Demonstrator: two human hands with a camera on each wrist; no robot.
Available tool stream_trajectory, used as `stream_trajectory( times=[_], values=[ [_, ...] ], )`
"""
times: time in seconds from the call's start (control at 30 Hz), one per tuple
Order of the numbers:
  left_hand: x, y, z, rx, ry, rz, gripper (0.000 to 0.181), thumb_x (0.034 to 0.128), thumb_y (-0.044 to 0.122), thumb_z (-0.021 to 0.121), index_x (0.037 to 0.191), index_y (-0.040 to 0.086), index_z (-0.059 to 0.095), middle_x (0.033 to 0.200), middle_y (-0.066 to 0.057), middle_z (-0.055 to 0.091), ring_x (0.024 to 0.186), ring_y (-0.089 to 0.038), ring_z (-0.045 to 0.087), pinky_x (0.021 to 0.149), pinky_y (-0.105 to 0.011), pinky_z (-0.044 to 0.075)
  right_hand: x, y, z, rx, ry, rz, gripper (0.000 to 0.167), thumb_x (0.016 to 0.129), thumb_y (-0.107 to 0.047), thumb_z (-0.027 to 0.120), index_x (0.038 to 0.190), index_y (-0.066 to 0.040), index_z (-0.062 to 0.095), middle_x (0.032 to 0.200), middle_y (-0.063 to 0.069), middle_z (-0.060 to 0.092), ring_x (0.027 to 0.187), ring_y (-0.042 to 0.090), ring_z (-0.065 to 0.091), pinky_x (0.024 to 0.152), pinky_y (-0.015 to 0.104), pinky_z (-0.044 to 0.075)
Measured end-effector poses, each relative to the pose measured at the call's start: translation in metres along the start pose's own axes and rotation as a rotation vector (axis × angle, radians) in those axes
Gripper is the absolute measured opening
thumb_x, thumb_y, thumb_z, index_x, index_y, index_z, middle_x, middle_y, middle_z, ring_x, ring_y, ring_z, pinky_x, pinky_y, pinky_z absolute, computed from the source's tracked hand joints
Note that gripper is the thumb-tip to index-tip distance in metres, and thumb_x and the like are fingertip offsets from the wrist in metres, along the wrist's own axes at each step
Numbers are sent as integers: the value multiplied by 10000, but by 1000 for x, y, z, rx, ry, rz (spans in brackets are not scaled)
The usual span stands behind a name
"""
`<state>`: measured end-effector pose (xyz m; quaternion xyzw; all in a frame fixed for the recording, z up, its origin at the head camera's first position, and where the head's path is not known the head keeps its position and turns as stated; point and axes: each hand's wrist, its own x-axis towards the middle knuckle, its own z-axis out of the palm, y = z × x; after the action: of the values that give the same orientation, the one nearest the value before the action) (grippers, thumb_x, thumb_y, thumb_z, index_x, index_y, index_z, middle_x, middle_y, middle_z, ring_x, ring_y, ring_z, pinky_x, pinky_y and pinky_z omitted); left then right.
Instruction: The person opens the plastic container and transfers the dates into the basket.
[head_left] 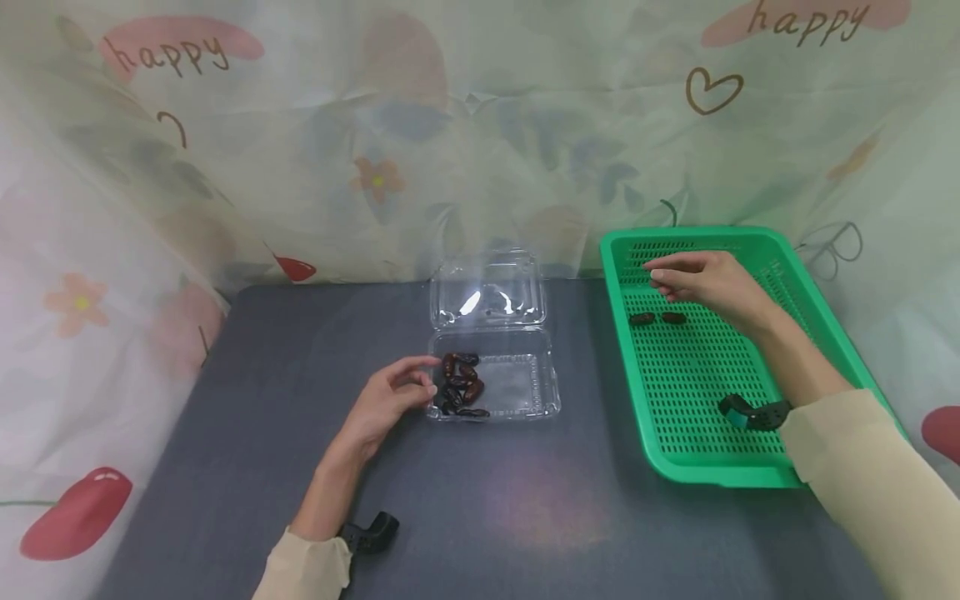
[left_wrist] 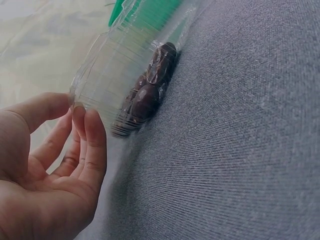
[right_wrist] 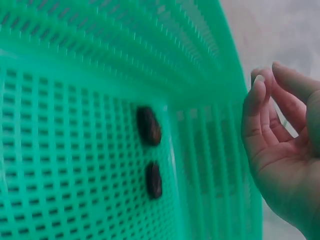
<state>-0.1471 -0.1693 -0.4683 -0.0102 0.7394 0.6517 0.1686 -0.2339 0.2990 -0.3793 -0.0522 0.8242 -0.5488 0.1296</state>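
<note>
With thumb and fingers, my left hand (head_left: 381, 408) pinches the left rim of a clear plastic clamshell box (head_left: 513, 387), seen close up in the left wrist view. Several dark, glossy dates (head_left: 463, 385) lie bunched in the left part of the box, whose lid stands folded back behind it. Over the back of a green plastic basket (head_left: 647, 433), my right hand (head_left: 708, 283) hovers with loosely bent fingers and nothing visible in them. Two dates (right_wrist: 149, 126) rest on the basket floor below that hand, near its left wall.
A grey cloth-covered table (head_left: 300, 358) bears the box and the basket, the basket being on the right. Behind and at both sides hangs a printed curtain (head_left: 487, 167). Each wrist wears a black strapped device (head_left: 371, 533).
</note>
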Motion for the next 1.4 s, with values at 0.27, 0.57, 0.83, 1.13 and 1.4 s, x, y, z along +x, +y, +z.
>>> stream_trajectory(
  times=[0.27,0.57,0.83,1.13,1.4],
  values=[
    [-1,-1,2,0,2,0,423,900,69,708,1310,102,611,974,-98,600,858,-209,642,820,-358,522,-9,-29,28,9,-2,-56,433,956,-303,673,1292,-34,628,1124,70,698,943,194,674,826,313,551],
    [-2,0,2,-6,-1,8,428,897,60,705,1312,101,609,968,-94,604,866,-206,648,804,-332,527,-10,-55,60,53,-34,-83,348,932,-233,713,1223,-44,679,1060,82,720,899,249,687,819,356,556],
    [0,-1,1,7,0,9,428,900,68,703,1315,97,603,975,-102,602,863,-206,643,822,-346,521,-5,-65,86,75,-57,-76,322,927,-197,720,1198,-27,685,1029,107,721,875,252,687,814,365,559],
    [3,1,3,-1,-8,12,435,903,72,700,1325,91,595,971,-91,603,867,-201,648,824,-346,523,0,-71,114,80,-118,-93,314,936,-196,708,1200,-27,683,1089,144,704,865,232,672,822,346,552],
    [5,1,5,-4,-3,18,436,899,65,697,1322,90,598,962,-85,610,859,-198,648,828,-347,524,1,-78,135,106,-154,-100,283,924,-180,721,1171,-44,697,1044,123,709,888,314,663,825,391,558]
  ],
)
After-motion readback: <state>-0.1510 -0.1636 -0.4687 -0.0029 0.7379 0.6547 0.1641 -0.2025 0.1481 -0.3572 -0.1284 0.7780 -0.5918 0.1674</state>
